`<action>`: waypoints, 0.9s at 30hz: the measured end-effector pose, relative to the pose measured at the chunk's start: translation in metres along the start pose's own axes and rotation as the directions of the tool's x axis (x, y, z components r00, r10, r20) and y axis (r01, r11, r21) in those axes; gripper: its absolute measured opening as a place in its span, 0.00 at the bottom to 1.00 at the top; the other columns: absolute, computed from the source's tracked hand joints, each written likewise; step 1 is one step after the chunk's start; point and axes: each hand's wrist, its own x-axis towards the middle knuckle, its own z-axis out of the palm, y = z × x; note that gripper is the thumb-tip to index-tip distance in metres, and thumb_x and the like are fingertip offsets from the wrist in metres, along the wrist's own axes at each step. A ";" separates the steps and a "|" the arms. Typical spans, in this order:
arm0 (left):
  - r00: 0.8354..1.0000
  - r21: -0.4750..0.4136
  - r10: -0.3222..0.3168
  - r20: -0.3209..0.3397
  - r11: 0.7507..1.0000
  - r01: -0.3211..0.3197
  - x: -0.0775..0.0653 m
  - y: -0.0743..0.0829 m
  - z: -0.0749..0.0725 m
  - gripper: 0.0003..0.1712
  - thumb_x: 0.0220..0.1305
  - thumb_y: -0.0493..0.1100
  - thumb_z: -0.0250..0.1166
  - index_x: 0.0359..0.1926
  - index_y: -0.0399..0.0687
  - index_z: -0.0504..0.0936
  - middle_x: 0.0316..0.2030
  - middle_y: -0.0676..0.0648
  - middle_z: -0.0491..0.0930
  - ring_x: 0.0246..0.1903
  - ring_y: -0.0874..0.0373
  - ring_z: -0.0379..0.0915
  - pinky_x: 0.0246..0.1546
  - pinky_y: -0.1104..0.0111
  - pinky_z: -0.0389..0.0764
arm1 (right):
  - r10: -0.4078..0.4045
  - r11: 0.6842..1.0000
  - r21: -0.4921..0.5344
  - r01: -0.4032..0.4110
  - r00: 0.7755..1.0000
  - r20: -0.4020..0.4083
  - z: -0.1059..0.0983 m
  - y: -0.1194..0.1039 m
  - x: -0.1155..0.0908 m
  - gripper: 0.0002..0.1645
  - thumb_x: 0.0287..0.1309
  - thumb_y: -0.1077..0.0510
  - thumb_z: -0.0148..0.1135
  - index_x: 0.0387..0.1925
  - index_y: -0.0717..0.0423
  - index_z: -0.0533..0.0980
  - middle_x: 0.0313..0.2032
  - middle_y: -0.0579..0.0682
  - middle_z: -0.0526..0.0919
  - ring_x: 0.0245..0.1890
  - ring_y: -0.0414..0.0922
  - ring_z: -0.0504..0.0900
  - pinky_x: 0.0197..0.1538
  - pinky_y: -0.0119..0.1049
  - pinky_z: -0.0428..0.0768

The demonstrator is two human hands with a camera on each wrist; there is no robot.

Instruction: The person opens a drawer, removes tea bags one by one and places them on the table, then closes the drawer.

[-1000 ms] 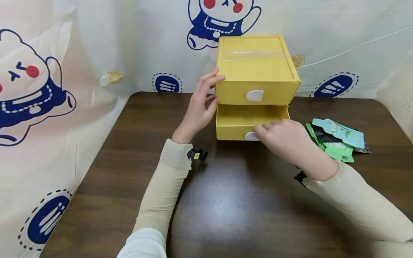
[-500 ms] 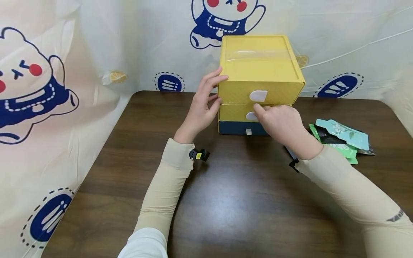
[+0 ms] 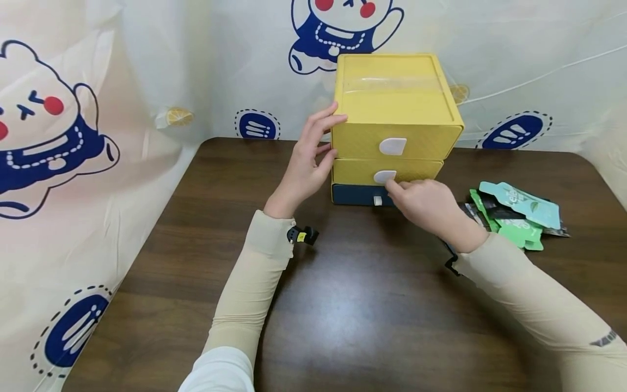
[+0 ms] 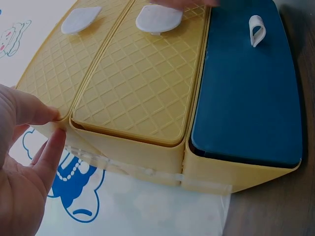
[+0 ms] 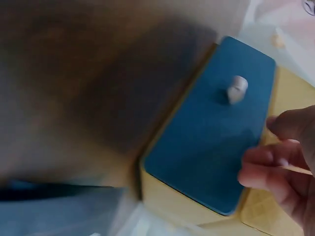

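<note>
A yellow drawer box (image 3: pixel 397 90) stands at the back of the table, with two yellow drawers above a dark blue drawer (image 3: pixel 355 194). All three fronts sit in. My left hand (image 3: pixel 308 158) rests its fingertips on the left side and front edge of the top section; the left wrist view shows them at that corner. My right hand (image 3: pixel 431 207) is in front of the blue drawer, just below the white tab (image 3: pixel 385 176) of the middle drawer. In the right wrist view its fingers (image 5: pixel 261 174) are loosely bent, with nothing between them, beside the looped tab (image 5: pixel 237 89).
Several green, teal and black sachets (image 3: pixel 521 209) lie in a pile right of the box, near my right forearm. A patterned curtain (image 3: pixel 235 65) hangs directly behind the dark wooden table (image 3: pixel 343 305). Clear tape (image 4: pixel 147 172) runs along the box's side.
The middle yellow drawer has gone from pulled out to pushed in, uncovering the blue drawer to view. My right hand has then dropped from its tab toward the blue front. The left stays put.
</note>
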 end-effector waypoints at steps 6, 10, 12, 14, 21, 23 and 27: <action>1.000 0.000 0.005 -0.007 1.000 -0.005 0.000 -0.001 -0.001 0.29 0.66 0.23 0.55 0.66 0.45 0.70 0.75 0.48 0.58 0.66 0.55 0.65 0.58 0.61 0.81 | -0.040 0.997 0.069 0.025 0.975 0.218 0.011 -0.007 -0.003 0.10 0.62 0.72 0.55 0.43 0.58 0.72 0.20 0.52 0.75 0.18 0.50 0.75 0.14 0.40 0.71; 1.000 0.001 0.012 -0.007 1.000 -0.012 0.000 0.000 -0.001 0.29 0.65 0.23 0.55 0.66 0.44 0.70 0.74 0.47 0.58 0.66 0.54 0.66 0.57 0.60 0.81 | -0.100 0.989 0.135 0.061 0.950 0.297 0.016 -0.010 0.000 0.16 0.59 0.74 0.58 0.47 0.59 0.74 0.27 0.54 0.80 0.26 0.51 0.80 0.25 0.41 0.80; 1.000 -0.001 0.004 -0.003 1.000 -0.004 0.000 0.000 0.000 0.30 0.66 0.24 0.55 0.66 0.45 0.70 0.75 0.48 0.57 0.67 0.55 0.65 0.58 0.61 0.81 | -0.126 0.985 0.151 0.082 0.940 0.316 0.018 -0.010 0.001 0.14 0.59 0.74 0.59 0.45 0.58 0.74 0.28 0.53 0.80 0.27 0.51 0.81 0.29 0.41 0.81; 1.000 -0.004 0.003 -0.003 1.000 -0.003 0.000 0.000 0.000 0.30 0.66 0.24 0.56 0.66 0.46 0.70 0.75 0.49 0.57 0.67 0.56 0.65 0.58 0.62 0.81 | -0.151 0.983 0.153 0.106 0.934 0.325 0.020 -0.009 0.003 0.12 0.59 0.74 0.59 0.41 0.58 0.74 0.28 0.53 0.80 0.27 0.50 0.80 0.30 0.40 0.82; 1.000 -0.014 0.001 -0.001 1.000 -0.001 0.000 -0.001 0.002 0.29 0.66 0.24 0.56 0.66 0.46 0.70 0.75 0.49 0.57 0.67 0.56 0.65 0.58 0.62 0.81 | -0.236 0.964 0.194 0.180 0.916 0.325 0.016 -0.006 0.002 0.11 0.59 0.72 0.61 0.40 0.56 0.75 0.28 0.50 0.81 0.26 0.47 0.80 0.29 0.38 0.81; 1.000 -0.012 0.002 0.001 1.000 -0.002 0.000 -0.001 0.002 0.29 0.66 0.24 0.56 0.66 0.46 0.70 0.75 0.49 0.57 0.67 0.56 0.65 0.58 0.62 0.81 | -0.267 0.956 0.210 0.206 0.906 0.329 0.012 -0.009 0.001 0.11 0.59 0.71 0.61 0.41 0.56 0.76 0.29 0.50 0.83 0.26 0.46 0.81 0.29 0.38 0.81; 1.000 -0.001 0.003 -0.001 1.000 -0.003 0.001 -0.001 0.001 0.29 0.66 0.24 0.56 0.66 0.45 0.70 0.75 0.48 0.57 0.67 0.57 0.64 0.58 0.62 0.81 | -0.312 0.946 0.206 0.252 0.881 0.357 0.002 -0.018 -0.003 0.12 0.59 0.70 0.63 0.42 0.56 0.76 0.30 0.50 0.84 0.27 0.46 0.81 0.28 0.38 0.81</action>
